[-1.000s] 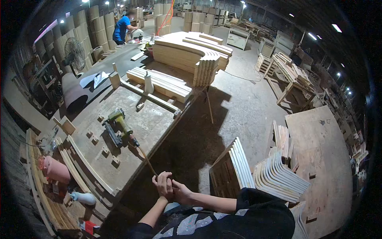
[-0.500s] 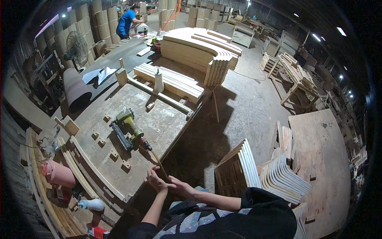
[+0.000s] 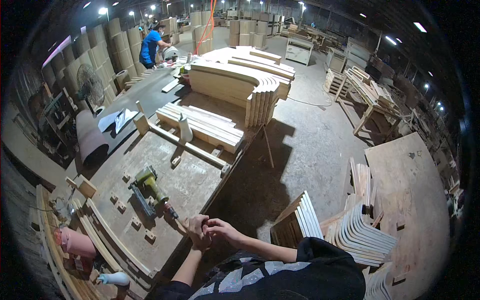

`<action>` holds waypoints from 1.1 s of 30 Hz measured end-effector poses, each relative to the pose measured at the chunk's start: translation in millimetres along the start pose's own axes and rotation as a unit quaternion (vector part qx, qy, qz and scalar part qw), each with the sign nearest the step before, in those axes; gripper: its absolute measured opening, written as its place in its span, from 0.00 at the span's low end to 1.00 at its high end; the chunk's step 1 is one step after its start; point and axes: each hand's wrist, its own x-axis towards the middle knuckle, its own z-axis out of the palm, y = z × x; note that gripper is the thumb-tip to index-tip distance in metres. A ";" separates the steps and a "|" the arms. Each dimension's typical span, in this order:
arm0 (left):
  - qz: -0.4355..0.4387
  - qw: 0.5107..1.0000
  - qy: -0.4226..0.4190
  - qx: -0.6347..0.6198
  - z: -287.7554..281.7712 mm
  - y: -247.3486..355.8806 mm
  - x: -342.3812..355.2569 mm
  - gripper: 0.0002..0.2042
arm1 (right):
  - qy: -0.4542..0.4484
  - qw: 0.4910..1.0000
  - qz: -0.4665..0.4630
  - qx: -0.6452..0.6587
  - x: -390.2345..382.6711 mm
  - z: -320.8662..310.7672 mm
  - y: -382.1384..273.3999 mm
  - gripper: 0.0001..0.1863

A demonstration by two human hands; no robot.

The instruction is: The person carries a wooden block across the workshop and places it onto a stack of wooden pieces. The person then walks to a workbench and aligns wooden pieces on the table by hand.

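Observation:
My left hand (image 3: 199,233) and my right hand (image 3: 224,230) meet just off the near edge of the workbench (image 3: 187,177). Both are closed, fingertips touching; anything between them is too small or hidden to make out. Just beyond my left hand lies a yellow-green nail gun (image 3: 153,186) with a dark magazine, resting on the bench. Its air hose (image 3: 181,223) runs from the reddish fitting back toward my left hand. Several small wooden blocks (image 3: 136,223) with holes are spread beside the gun.
A white glue bottle (image 3: 185,129) stands by stacked wood strips (image 3: 200,125). Curved boards (image 3: 225,82) are piled beyond. On the left sit a pink bucket (image 3: 77,242) and another bottle (image 3: 115,278). Bent wooden pieces (image 3: 352,235) lean at right. A person in blue (image 3: 150,47) works far off.
My hands have drawn together, and the left hand's fingers, spread before, are now closed. The view has shifted, so the bench sits lower and further left. The nail gun stays on the bench.

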 end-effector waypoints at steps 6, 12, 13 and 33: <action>-0.292 0.895 -0.168 -0.292 38.3 1.9 14.2 0.18 | 0.103 0.994 -0.037 -0.009 -0.3 -38.2 -56.4 0.38; -0.180 0.933 -0.224 -0.219 79.0 33.9 19.8 0.09 | 0.123 0.992 0.016 0.030 -16.5 -95.4 -81.3 0.43; -0.167 0.937 -0.222 -0.211 85.9 36.2 19.3 0.07 | 0.113 0.992 0.035 0.036 -19.2 -106.0 -81.8 0.43; -0.232 0.968 -0.090 -0.046 147.4 38.7 4.1 0.04 | 0.057 0.978 0.184 0.075 9.2 -157.8 -110.5 0.45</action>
